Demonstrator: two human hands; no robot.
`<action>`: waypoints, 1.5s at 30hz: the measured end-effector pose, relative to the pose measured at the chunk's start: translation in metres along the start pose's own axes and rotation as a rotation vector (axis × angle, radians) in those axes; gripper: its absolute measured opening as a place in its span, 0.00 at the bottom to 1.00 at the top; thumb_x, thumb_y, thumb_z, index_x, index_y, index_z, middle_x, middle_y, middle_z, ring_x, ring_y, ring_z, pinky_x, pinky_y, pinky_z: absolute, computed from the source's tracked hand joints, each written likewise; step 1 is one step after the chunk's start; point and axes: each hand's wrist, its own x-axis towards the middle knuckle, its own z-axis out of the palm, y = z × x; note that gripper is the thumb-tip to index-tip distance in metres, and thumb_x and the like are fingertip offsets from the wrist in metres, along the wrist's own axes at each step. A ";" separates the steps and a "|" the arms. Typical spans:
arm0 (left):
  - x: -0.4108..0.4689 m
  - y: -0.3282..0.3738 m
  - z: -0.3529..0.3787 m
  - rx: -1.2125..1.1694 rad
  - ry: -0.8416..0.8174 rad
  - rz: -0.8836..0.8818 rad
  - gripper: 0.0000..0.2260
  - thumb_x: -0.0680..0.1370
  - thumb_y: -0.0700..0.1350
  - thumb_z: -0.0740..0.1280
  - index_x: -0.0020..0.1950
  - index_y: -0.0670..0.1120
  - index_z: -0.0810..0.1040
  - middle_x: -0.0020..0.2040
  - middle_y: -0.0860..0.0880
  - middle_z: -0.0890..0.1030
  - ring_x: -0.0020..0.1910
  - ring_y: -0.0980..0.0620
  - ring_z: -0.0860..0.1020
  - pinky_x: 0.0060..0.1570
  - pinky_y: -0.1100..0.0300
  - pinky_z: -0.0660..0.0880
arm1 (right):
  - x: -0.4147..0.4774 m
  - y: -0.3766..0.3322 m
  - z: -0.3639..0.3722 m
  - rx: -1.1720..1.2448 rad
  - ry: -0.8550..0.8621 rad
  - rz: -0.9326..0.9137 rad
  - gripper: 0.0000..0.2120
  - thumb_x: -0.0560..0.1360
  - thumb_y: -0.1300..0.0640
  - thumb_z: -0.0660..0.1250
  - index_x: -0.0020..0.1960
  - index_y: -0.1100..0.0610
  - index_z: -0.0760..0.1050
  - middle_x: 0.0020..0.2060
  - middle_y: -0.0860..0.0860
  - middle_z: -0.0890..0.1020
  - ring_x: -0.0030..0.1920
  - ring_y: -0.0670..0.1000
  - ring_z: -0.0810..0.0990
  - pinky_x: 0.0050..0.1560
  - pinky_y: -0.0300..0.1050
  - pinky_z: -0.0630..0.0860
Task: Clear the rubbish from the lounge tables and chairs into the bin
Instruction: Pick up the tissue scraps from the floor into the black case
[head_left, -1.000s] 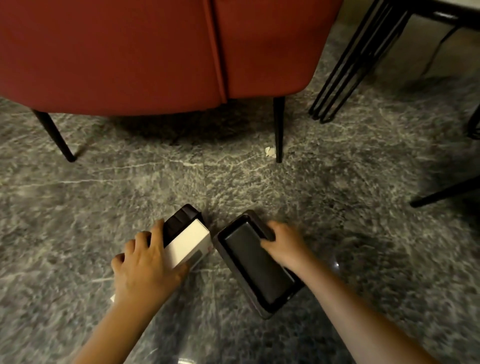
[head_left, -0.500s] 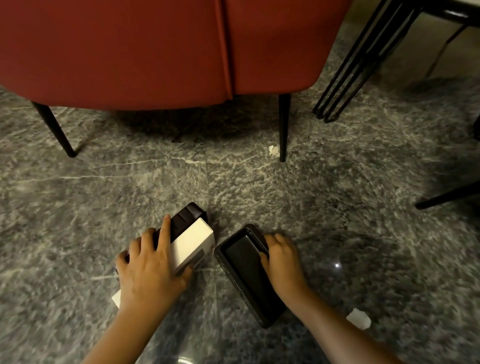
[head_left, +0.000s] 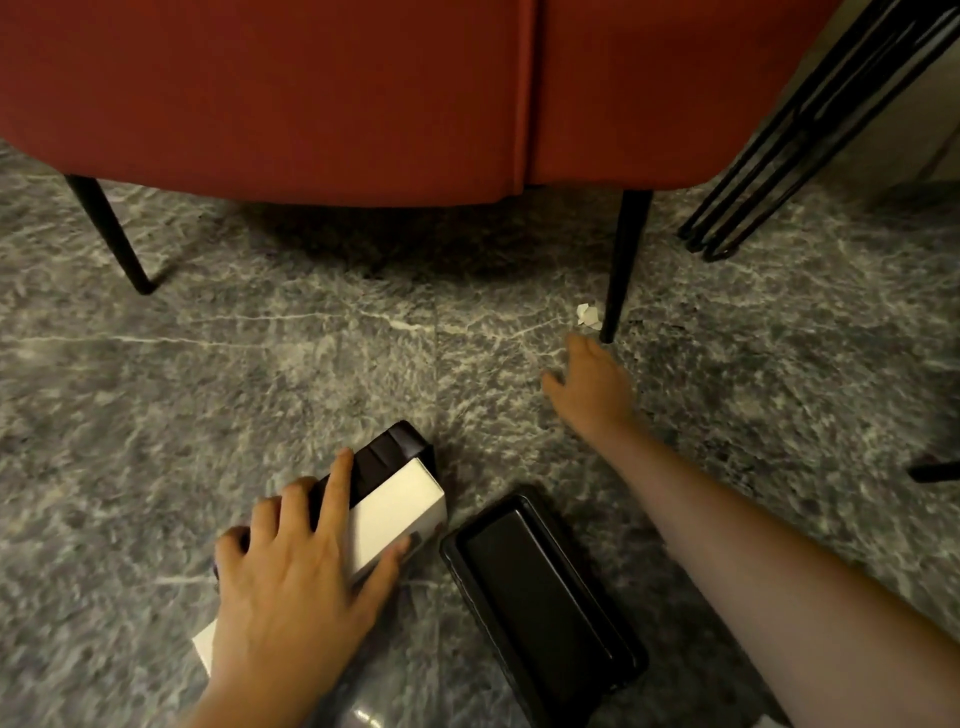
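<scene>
Chair (head_left: 363, 93), red and broad, fills the top of the view, one black leg (head_left: 623, 260) planted on the grey marbled floor (head_left: 260, 364). Nearer the person a black tray (head_left: 545, 587) lies untouched on the floor, its far end angled left. Just beside it the left hand (head_left: 291, 582) grips a black-and-white box (head_left: 395, 509), fingers spread over the top, thumb pressed to the near side. The right hand (head_left: 592, 389) reaches forward, empty, fingers loosely open though blurred. A white paper scrap (head_left: 588, 315) sits just beyond its fingertips, close against the foot of the leg. The right hand is much the nearer; the pick likely needs only a short push ahead and a pinch.
</scene>
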 end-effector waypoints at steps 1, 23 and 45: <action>0.003 0.001 0.001 0.004 0.003 0.004 0.36 0.70 0.65 0.53 0.67 0.41 0.71 0.47 0.39 0.78 0.41 0.37 0.77 0.37 0.46 0.72 | 0.010 0.000 0.003 -0.006 -0.010 0.003 0.22 0.77 0.53 0.61 0.67 0.62 0.64 0.63 0.59 0.71 0.63 0.59 0.69 0.61 0.52 0.67; 0.030 0.014 0.001 0.067 -0.043 0.021 0.35 0.70 0.64 0.54 0.67 0.41 0.70 0.45 0.40 0.77 0.40 0.39 0.76 0.36 0.47 0.71 | 0.096 -0.005 0.024 -0.222 -0.039 0.142 0.31 0.79 0.51 0.56 0.75 0.59 0.46 0.73 0.67 0.45 0.74 0.64 0.45 0.73 0.54 0.45; 0.028 0.012 0.004 0.095 -0.003 0.056 0.34 0.72 0.64 0.52 0.67 0.41 0.70 0.45 0.39 0.77 0.41 0.38 0.76 0.37 0.46 0.72 | 0.034 -0.020 0.017 -0.128 0.057 -0.230 0.20 0.70 0.76 0.56 0.59 0.65 0.71 0.57 0.62 0.73 0.59 0.59 0.69 0.58 0.50 0.66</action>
